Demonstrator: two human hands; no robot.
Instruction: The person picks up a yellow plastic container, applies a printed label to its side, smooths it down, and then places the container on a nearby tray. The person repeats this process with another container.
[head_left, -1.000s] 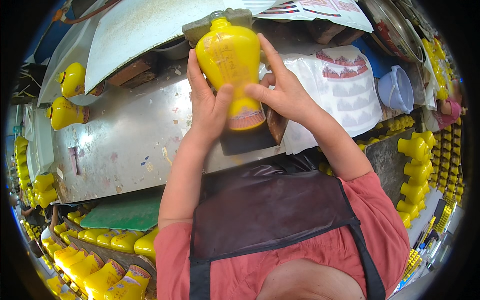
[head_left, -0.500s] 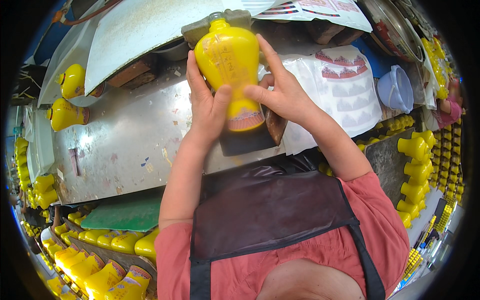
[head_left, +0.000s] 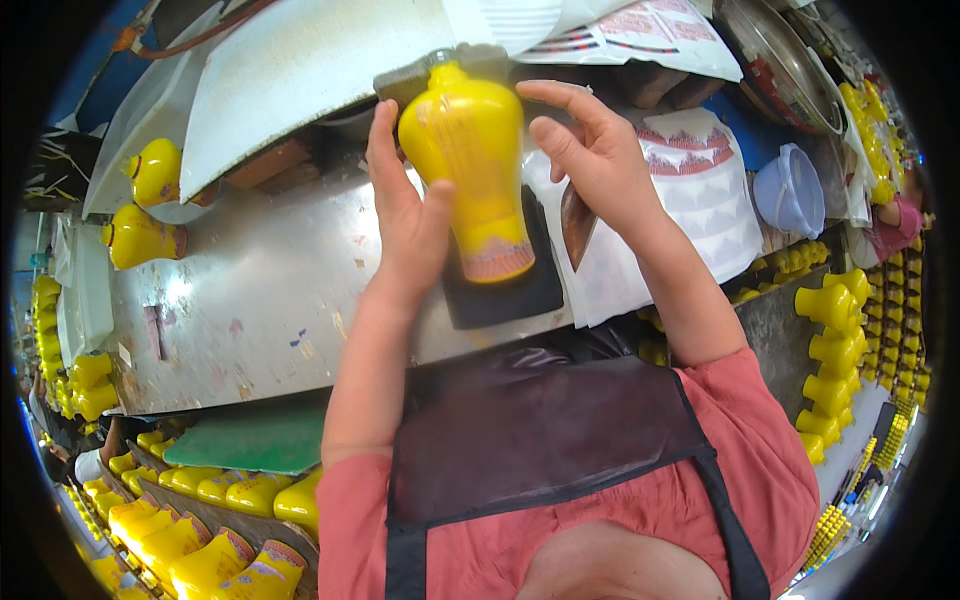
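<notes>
A glossy yellow vase-shaped bottle (head_left: pixel 470 150) lies with its neck on a grey block (head_left: pixel 400 82) and its base over a black pad (head_left: pixel 505 300). A patterned band circles its base, and a faint decal runs down its front. My left hand (head_left: pixel 408 215) rests along the bottle's left side, fingers stretched out, thumb by its edge. On the right, my right hand (head_left: pixel 600 160) is raised off the bottle, index finger and thumb apart near its shoulder. Its lower fingers, partly hidden, hold a brown, flat, pointed scraper-like piece (head_left: pixel 577 225).
Decal sheets (head_left: pixel 695 190) lie at right beside a pale blue bucket (head_left: pixel 790 185). Two yellow bottles (head_left: pixel 145 238) lie at far left on the metal table (head_left: pixel 240 320). A white board (head_left: pixel 290 70) slants behind. Several more bottles (head_left: pixel 205 560) stand below left, near a green board (head_left: pixel 245 440).
My right hand has lifted off the bottle and moved right, its thumb leaving the bottle's front. My left thumb has drawn back toward the bottle's left edge.
</notes>
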